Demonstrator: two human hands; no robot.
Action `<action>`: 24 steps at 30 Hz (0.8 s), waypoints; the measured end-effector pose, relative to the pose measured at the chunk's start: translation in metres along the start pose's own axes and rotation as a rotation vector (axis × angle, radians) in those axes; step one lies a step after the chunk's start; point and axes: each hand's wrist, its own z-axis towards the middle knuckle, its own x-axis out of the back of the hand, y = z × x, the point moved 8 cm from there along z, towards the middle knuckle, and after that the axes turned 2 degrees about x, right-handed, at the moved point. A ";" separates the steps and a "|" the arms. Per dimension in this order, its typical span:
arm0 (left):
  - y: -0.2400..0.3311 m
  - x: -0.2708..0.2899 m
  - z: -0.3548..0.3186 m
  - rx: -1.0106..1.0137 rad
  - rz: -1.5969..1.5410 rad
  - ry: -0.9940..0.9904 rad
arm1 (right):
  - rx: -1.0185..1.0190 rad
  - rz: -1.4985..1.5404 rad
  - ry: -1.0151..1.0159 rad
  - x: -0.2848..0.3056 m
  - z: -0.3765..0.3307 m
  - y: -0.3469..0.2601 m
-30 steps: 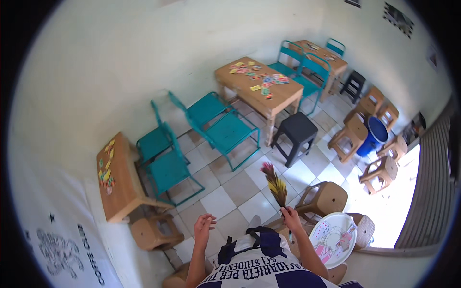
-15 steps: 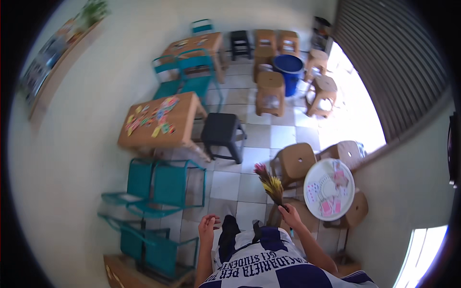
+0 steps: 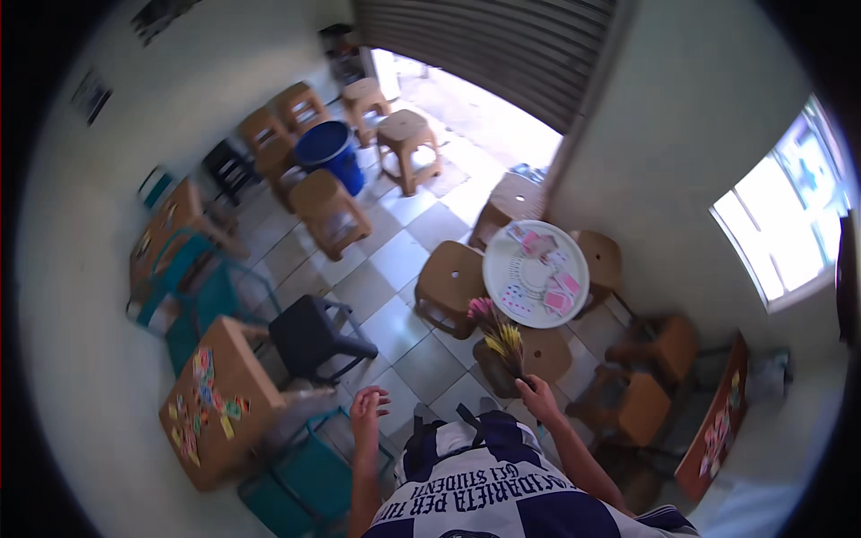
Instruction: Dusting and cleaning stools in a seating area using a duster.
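In my right hand [image 3: 536, 401] is a feather duster [image 3: 505, 342] with pink, yellow and dark brown tufts. My fingers close round its lower end, and the tufts point up and to the left, over a brown stool [image 3: 547, 354]. Just beyond the duster stands a round white table [image 3: 538, 309] with playing cards [image 3: 560, 293] spread in groups on it. My left hand [image 3: 369, 403] hangs in the air with nothing in it, its fingers apart. The black stool [image 3: 314, 336] is the nearest thing ahead of that hand.
On the left, a wooden table [image 3: 238, 359] bears scattered colourful cards beside teal chairs [image 3: 300, 480]. A blue bin [image 3: 336, 157] stands among brown stools [image 3: 330, 211] near a half-raised roller shutter [image 3: 502, 54]. To the right are brown chairs [image 3: 659, 354] and another wooden table [image 3: 713, 421].
My view has swung to the right, so the round table now lies straight ahead of the duster. The right-hand chairs and window have come into view. Both hands keep their hold as before.
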 end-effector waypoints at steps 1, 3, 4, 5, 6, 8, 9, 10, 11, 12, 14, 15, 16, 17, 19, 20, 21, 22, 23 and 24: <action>0.004 -0.004 0.012 0.004 0.020 -0.058 | -0.017 0.019 0.056 0.001 -0.010 0.005; 0.010 -0.014 0.033 0.025 0.063 -0.140 | -0.047 0.094 0.146 0.001 -0.032 0.020; 0.009 -0.019 0.043 0.038 0.084 -0.194 | -0.062 0.114 0.200 0.001 -0.045 0.027; 0.011 -0.027 0.049 0.041 0.103 -0.246 | -0.085 0.135 0.243 0.001 -0.058 0.037; 0.013 -0.037 0.054 0.039 0.136 -0.299 | -0.106 0.157 0.286 0.001 -0.073 0.046; 0.011 -0.056 0.064 0.053 0.187 -0.413 | -0.156 0.200 0.405 0.000 -0.107 0.062; 0.012 -0.067 0.067 0.053 0.205 -0.458 | -0.194 0.228 0.475 -0.001 -0.122 0.070; 0.013 -0.077 0.068 0.055 0.231 -0.510 | -0.207 0.247 0.517 -0.004 -0.137 0.074; 0.012 -0.087 0.067 0.058 0.256 -0.559 | -0.218 0.274 0.565 -0.007 -0.152 0.079; 0.013 -0.096 0.064 0.065 0.274 -0.600 | -0.233 0.300 0.611 -0.011 -0.171 0.085; 0.015 -0.115 0.056 0.046 0.314 -0.678 | -0.268 0.354 0.682 -0.023 -0.202 0.103; 0.011 -0.122 0.055 0.045 0.323 -0.709 | -0.281 0.395 0.714 -0.028 -0.212 0.111; 0.004 -0.128 0.053 0.070 0.349 -0.742 | -0.287 0.406 0.743 -0.035 -0.221 0.119; -0.003 -0.133 0.052 0.094 0.375 -0.770 | -0.295 0.394 0.799 -0.039 -0.232 0.127; -0.007 -0.144 0.038 0.084 0.427 -0.830 | -0.327 0.383 0.862 -0.046 -0.260 0.144; -0.008 -0.151 0.032 0.074 0.443 -0.859 | -0.317 0.470 0.901 -0.049 -0.271 0.154; -0.009 -0.158 0.025 0.075 0.443 -0.893 | -0.299 0.560 0.939 -0.050 -0.275 0.158; -0.012 -0.159 0.022 0.077 0.451 -0.899 | -0.304 0.567 0.945 -0.050 -0.280 0.161; -0.014 -0.161 0.018 0.071 0.459 -0.920 | -0.316 0.554 0.957 -0.048 -0.286 0.163; -0.018 -0.163 0.013 0.066 0.465 -0.938 | -0.328 0.538 0.967 -0.043 -0.291 0.163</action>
